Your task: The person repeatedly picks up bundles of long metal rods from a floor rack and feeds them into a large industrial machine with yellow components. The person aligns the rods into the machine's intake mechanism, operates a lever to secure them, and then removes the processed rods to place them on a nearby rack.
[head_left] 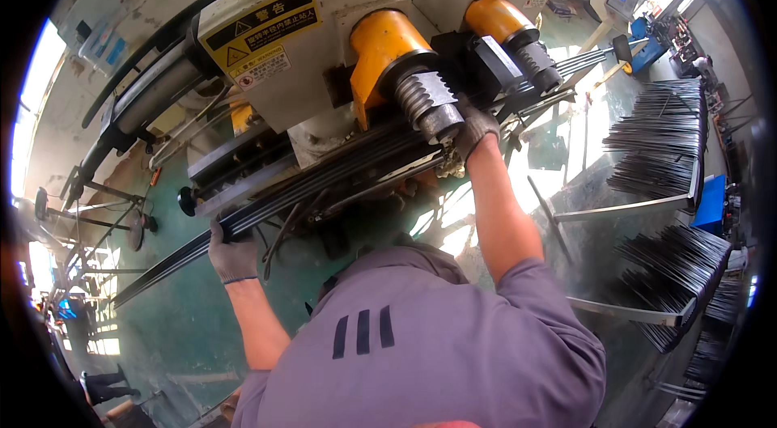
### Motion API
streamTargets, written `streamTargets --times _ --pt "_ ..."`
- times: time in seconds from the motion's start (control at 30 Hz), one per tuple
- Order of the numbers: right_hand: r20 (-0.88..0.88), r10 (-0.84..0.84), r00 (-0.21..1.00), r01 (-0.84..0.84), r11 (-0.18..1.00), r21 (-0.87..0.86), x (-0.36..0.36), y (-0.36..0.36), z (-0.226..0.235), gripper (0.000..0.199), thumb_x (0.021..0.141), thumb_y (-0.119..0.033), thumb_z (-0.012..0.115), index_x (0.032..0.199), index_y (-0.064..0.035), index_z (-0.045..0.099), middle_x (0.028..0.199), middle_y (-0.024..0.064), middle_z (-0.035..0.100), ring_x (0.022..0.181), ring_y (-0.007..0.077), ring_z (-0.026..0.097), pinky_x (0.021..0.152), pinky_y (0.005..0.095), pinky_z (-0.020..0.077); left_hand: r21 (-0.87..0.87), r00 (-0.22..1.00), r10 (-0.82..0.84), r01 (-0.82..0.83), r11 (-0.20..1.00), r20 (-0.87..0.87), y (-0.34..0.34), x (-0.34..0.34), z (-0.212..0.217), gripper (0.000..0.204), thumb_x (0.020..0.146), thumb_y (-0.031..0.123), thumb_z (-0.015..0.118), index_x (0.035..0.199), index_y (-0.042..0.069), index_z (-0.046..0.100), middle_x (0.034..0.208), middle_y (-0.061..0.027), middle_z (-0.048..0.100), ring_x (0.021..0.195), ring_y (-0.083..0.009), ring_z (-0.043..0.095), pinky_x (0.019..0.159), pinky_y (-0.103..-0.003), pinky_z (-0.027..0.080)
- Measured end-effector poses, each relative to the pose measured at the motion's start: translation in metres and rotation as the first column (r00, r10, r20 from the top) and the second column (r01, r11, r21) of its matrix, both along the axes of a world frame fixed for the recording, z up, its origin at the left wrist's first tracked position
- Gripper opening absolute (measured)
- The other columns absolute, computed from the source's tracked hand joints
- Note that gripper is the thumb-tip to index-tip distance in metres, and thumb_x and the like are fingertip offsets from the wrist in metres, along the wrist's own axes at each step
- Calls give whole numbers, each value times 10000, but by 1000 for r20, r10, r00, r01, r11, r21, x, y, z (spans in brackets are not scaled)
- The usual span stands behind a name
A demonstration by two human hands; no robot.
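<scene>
At the left of the frame, we see long dark bars (267, 205) that run as a narrow bundle from the lower left up toward the upper right, passing along the front of the machine. The gloved left hand (233, 256) is left of centre; we observe its fingers closed around the bars, one finger crossing their upper side. Above it, we locate the pale machine housing (275, 92), fitted with a yellow-and-black warning label (261, 27). Near upper centre, an orange guard (387, 36) ends in a ribbed metal cylinder (422, 100). Just beside that cylinder, the gloved right hand (477, 133) reaches to the bars; its fingertips are hidden, so we cannot tell whether they grip. Farther right, we note a second orange guard (495, 15) and, at the right edge, stacked dark rods (657, 133).
</scene>
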State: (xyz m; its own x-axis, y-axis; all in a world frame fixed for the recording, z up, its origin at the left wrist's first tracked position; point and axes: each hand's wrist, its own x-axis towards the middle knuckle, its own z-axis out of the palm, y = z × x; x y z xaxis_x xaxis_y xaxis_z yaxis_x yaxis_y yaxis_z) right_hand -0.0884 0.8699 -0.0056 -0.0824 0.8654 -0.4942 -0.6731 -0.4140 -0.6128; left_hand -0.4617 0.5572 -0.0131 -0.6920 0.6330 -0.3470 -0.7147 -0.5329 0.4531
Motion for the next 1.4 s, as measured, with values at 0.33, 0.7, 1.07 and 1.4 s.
streamTargets --times 0.33,0.7,1.07,1.4 --pt "172 108 979 -120 991 60 1 -3 -19 440 954 -243 573 1349 -69 487 1191 49 631 1036 270 612 914 471 478 93 976 -215 210 973 44 60 56 3 305 1014 170 440 1190 -47 560 1157 -173 627 1150 -323 564 1094 -497 386" --pt "749 2 662 -325 902 285 28 -27 -23 465 940 -242 537 1336 -14 449 1219 166 570 1055 301 562 893 382 473 -148 991 79 -94 984 -108 41 17 -5 325 1033 229 403 1124 -32 575 1147 -169 628 1120 -310 579 1034 -467 445" --pt "407 188 894 -288 936 201 73 -43 -69 577 976 -430 545 1298 45 486 1149 146 629 997 240 636 869 358 532 -76 997 77 -78 994 -15 55 50 9 354 1019 255 435 1195 -27 557 1192 -173 607 1186 -341 539 1068 -525 403" --pt "742 268 614 -530 837 137 86 -52 -95 544 973 -404 559 1277 45 514 1110 167 639 982 259 641 854 379 553 -122 995 -92 88 989 -30 84 100 5 326 1010 258 491 1164 -14 584 1159 -148 632 1131 -298 579 1049 -447 434"
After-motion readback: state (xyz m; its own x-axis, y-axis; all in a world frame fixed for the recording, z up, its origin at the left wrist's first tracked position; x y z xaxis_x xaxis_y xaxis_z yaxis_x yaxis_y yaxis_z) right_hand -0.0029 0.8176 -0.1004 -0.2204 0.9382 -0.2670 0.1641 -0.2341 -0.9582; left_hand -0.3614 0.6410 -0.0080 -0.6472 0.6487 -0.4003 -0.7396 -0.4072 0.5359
